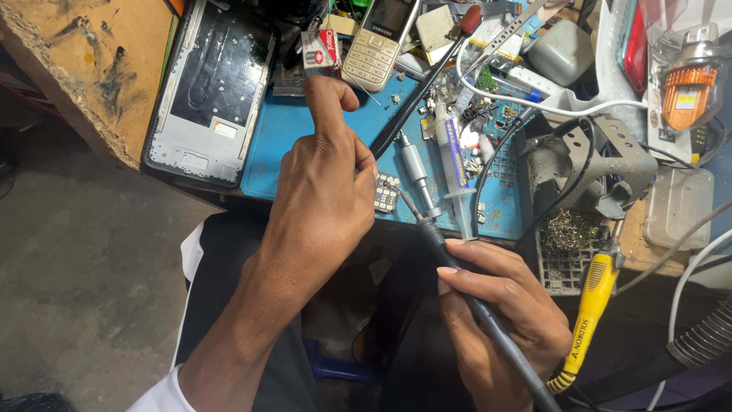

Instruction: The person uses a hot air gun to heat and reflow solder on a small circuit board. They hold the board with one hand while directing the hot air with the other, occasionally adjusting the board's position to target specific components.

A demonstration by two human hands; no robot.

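— Two hands at work here: our left hand [324, 187] is closed on a black stick tool [427, 82], thumb up, pinning the small circuit board [386, 192] at the near edge of the blue mat [305, 152].

— And our right hand [499, 320] has its grip shut around the grey soldering iron [465, 290], tip aimed at that board.

— We judge the step as soldering or reworking the little board; the next move calls for a steady tip and a firm hold.

— Little open room, though. The syringe [454, 164] and a metal screwdriver [415, 172] lie just beside the board, and the iron stand [591, 164] crowds the right.

— The board sits close to the bench edge, over our lap. The phone frame [210, 91] and keypad phone [379, 42] stay well apart.
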